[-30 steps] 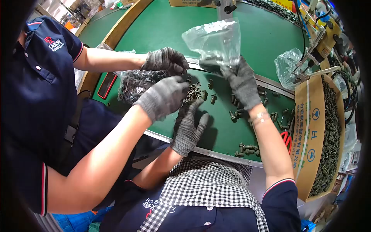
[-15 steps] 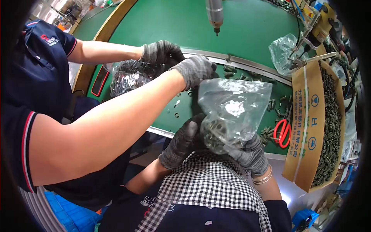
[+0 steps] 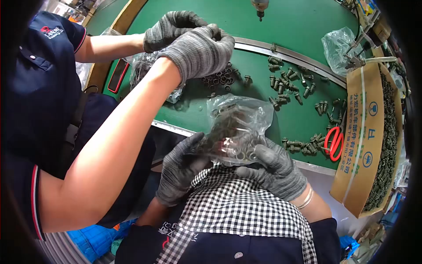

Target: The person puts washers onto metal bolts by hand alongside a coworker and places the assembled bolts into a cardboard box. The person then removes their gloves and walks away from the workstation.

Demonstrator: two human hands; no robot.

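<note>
A clear plastic bag [image 3: 239, 127] of small dark metal parts, some ring-shaped, rests between my two grey-gloved hands above my checked apron. My left hand [image 3: 178, 169] is curled against the bag's lower left side, its fingertips partly behind the plastic. From the lower right, my right hand [image 3: 277, 171] grips the bag, thumb on the front near some rings. The bag's top stands up, slightly blurred. Just beyond it on the green bench lie a pile of dark rings [image 3: 220, 78] and scattered bolts [image 3: 285, 83].
A co-worker's gloved hands [image 3: 193, 48] meet above the bench at the left. To the right stand red-handled scissors [image 3: 335, 143] and a cardboard box [image 3: 358, 141] full of metal parts. A metal rail [image 3: 290, 59] crosses the bench; a driver tool [image 3: 260, 6] hangs above.
The bag has tipped back and shifted left, its parts now spread through it. My left hand has come against its side. The co-worker's hands have moved up and left, uncovering the rings.
</note>
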